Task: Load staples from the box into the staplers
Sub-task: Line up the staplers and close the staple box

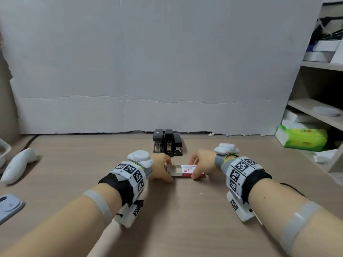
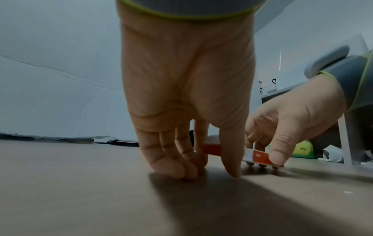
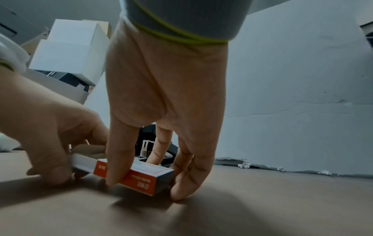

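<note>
Desk: brown wood-grain desk (image 1: 176,210) lay nearest, bearing everything.
Staplers: three black staplers (image 1: 168,142) stood side by side at the far edge, apparently untouched; whether loaded, I could not tell.
Box: small red-and-white cardboard staple box (image 1: 187,170) lay just near of them, its inner tray part-way out leftward.
Right hand: right hand (image 1: 201,164) pinched the sleeve, thumb near, fingers far.
Left hand: left hand (image 1: 160,168) gripped the tray end, fingers curled.
Progress: box being opened; loading all remained.
</note>
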`<state>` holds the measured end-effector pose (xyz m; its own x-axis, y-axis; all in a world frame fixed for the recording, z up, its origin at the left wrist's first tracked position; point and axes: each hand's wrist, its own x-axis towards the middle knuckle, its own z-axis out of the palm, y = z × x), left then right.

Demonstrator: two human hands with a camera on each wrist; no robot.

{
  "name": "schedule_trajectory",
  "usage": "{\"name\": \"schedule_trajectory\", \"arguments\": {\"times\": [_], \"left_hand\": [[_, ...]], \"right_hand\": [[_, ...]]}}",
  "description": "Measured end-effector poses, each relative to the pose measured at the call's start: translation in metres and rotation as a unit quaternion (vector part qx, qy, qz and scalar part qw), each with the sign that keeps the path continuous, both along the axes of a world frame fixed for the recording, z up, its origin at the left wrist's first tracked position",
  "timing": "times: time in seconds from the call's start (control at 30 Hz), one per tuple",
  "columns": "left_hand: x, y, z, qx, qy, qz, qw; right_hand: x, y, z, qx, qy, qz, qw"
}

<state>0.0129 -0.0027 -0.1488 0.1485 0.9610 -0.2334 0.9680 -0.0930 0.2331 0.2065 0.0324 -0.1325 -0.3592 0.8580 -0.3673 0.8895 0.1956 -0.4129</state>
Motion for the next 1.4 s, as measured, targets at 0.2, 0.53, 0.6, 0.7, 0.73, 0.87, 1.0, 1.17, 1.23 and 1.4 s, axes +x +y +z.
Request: {"name": "schedule_trajectory", "arguments": {"times": [0.2,0.53,0.6,0.7,0.73,0.87,1.0,1.17,1.23,1.4], "left_hand": [[0.003,0.003,0.000,0.027,-0.102,0.002,0.994],[0.016,-0.010,0.016,-0.059,-0.397,0.074,0.913],[0.013,-0.009,0.016,-0.044,-0.399,0.089,0.912],[0.010,-0.007,0.015,-0.015,-0.386,0.092,0.918],[0.010,-0.007,0.015,-0.006,-0.390,0.095,0.916],[0.010,-0.005,0.016,0.028,-0.415,0.101,0.904],[0.010,-0.002,0.019,0.041,-0.441,0.104,0.890],[0.016,-0.002,0.021,0.031,-0.490,0.104,0.865],[0.017,-0.003,0.021,0.027,-0.507,0.111,0.854],[0.016,-0.005,0.023,-0.001,-0.535,0.129,0.835]], "right_hand": [[0.003,-0.001,0.001,0.007,0.030,-0.018,0.999],[0.001,-0.002,0.005,0.055,0.070,-0.041,0.995],[0.000,-0.003,0.007,0.058,0.093,-0.038,0.993],[-0.004,-0.004,0.010,0.066,0.122,-0.039,0.989],[-0.004,-0.004,0.011,0.067,0.131,-0.041,0.988],[-0.007,-0.003,0.015,0.051,0.178,-0.051,0.981],[-0.007,-0.003,0.020,0.058,0.206,-0.059,0.975],[-0.009,-0.005,0.023,0.067,0.213,-0.058,0.973],[-0.010,-0.005,0.024,0.077,0.209,-0.059,0.973],[-0.012,-0.006,0.026,0.090,0.204,-0.058,0.973]]}}
